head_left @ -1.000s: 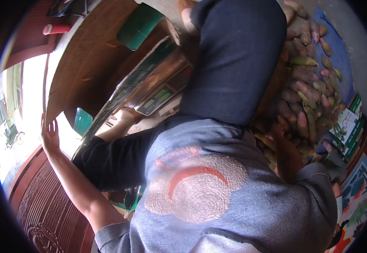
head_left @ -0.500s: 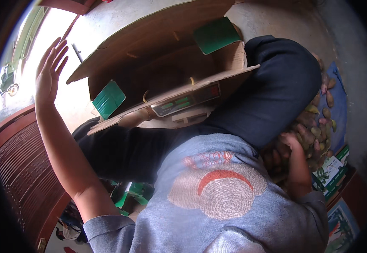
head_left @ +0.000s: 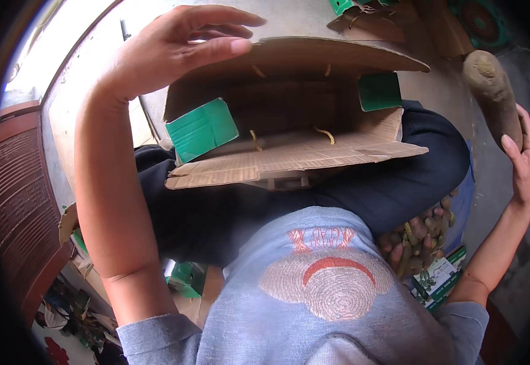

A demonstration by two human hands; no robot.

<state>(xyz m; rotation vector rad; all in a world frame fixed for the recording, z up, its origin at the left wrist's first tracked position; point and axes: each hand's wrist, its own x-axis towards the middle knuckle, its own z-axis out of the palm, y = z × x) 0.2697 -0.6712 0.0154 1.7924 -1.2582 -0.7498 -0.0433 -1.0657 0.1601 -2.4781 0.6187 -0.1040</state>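
Observation:
In my right hand is a thick, long root vegetable, dull greenish-brown with a pale cut end. My fingers wrap its lower end, and it points up and away at the far right. My left hand is raised by the far left edge of an open cardboard box, fingers stretched out and holding nothing. The box has green end flaps and yellow rope loops. It stands in front of my crossed legs, its inside dark. Under its near flap shows part of a pale stand.
Right of my knee, a pile of root vegetables lies on a blue sheet. A green and white printed carton sits beside it. More cardboard lies at the back right. A carved brown wooden panel stands at the left.
My right hand has come up from the pile with the root vegetable. My left hand has moved right, toward the box. The view has shifted, and the scale display under the box no longer shows.

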